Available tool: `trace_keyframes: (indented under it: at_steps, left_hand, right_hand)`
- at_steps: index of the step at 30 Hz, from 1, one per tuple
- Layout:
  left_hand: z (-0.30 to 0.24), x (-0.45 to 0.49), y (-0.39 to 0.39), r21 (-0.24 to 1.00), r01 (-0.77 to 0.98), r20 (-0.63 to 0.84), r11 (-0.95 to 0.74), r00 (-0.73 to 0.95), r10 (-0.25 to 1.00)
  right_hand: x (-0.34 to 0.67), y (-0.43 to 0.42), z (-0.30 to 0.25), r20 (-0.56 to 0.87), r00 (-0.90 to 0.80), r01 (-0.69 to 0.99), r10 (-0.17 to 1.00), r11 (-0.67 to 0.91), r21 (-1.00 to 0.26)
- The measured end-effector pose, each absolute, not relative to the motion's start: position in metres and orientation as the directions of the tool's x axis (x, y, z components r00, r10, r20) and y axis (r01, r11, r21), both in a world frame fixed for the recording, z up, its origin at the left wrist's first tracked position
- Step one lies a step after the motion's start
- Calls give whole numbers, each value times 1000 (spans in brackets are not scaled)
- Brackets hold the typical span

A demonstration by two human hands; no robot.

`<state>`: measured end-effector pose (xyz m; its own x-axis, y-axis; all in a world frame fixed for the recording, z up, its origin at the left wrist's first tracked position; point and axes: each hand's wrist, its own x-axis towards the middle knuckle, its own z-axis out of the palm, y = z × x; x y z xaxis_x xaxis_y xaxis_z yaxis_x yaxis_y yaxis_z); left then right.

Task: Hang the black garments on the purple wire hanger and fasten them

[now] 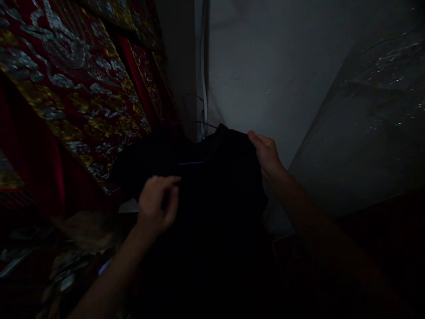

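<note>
A black shirt (212,204) with a collar hangs in front of me. Parts of a thin purple hanger (206,124) show at its neck. My right hand (267,153) pinches the shirt's shoulder at the right, thumb on top. Over the left side of the shirt's front is my left hand (157,201), its fingers bent and a gap between forefinger and thumb. Nothing shows in that hand; whether its fingertips touch the cloth is too dark to make out. The lower part of the shirt fades into darkness.
Red cloth (83,79) with silver and gold embroidery hangs at the left. Behind the shirt stand a pale wall (265,66) and a vertical white cable (203,66). Shiny clear plastic sheeting (381,97) is at the right. Blurred clutter (76,257) lies at the lower left.
</note>
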<state>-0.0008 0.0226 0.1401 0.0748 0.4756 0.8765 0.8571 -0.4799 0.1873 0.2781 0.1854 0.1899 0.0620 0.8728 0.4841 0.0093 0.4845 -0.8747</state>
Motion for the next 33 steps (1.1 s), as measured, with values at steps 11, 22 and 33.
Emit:
trace_keyframes:
  at_steps: [11,22,33]
  left_hand:
    - [47,45,57,148,964,98,-221,208,973]
    - [-54,98,-7,946,247,303,-211,-430,851]
    - [-46,88,-18,948,249,287,-200,-392,874]
  right_hand:
    - [312,177,118,447,189,-39,874,462,-886]
    - [217,40,1,324,199,30,925,325,-945]
    - [213,26,-22,178,-207,153,962,212,-965]
